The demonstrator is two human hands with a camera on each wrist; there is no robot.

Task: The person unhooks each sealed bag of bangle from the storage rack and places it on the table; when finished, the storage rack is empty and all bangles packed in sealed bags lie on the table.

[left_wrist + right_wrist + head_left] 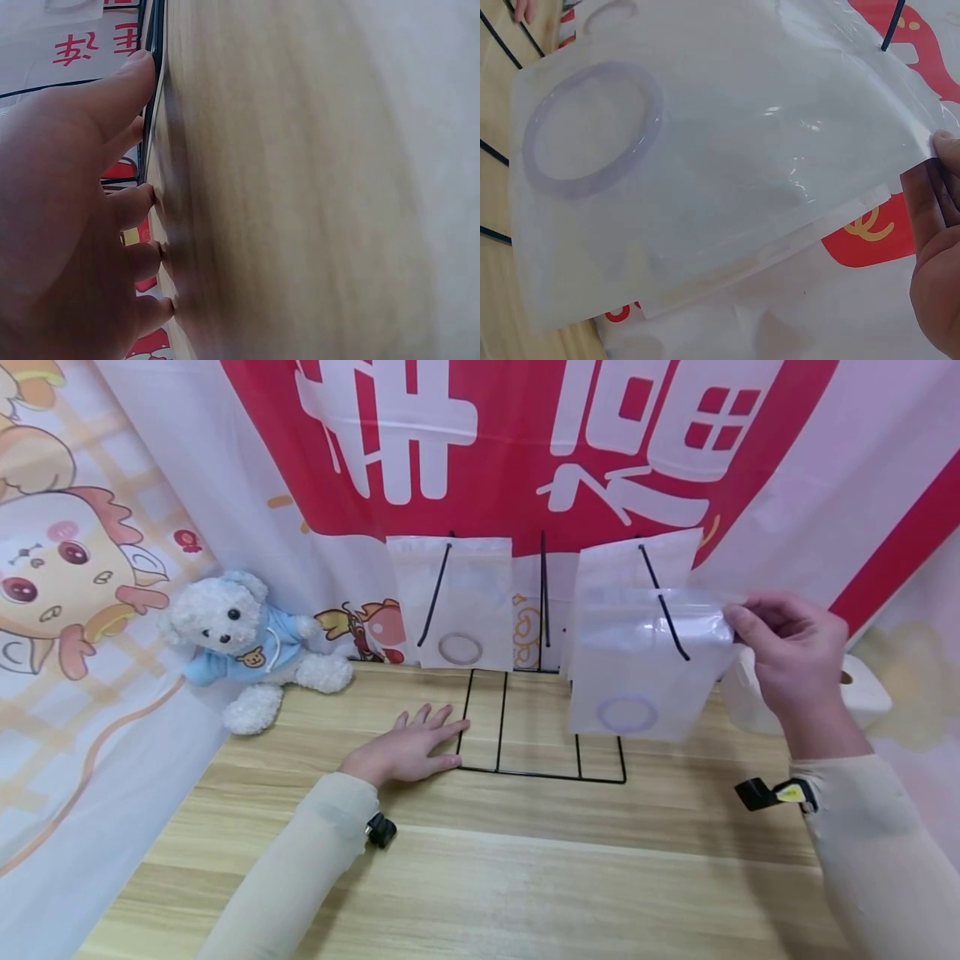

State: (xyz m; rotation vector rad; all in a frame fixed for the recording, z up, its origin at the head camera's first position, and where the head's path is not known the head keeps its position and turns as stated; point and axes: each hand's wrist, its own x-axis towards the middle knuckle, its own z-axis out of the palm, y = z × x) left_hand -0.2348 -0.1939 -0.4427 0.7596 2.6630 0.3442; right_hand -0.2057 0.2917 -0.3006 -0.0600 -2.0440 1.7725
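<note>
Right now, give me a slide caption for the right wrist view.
Right hand pinching the edge of a translucent bag with a pale lilac ring inside.

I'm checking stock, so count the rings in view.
2: one ring in the left bag, another ring in the bag the right hand pinches. More may be hidden behind those bags.

A: Saw the whole right hand (937, 262), right wrist view?
B: Nope, lost part past the right edge. Lost some of the left hand (67, 202), left wrist view's left edge.
A: Read the yellow label (790, 793)?
B: Couldn't, too small. Couldn't count the bags (607, 572) behind the front bag (645, 672).
</note>
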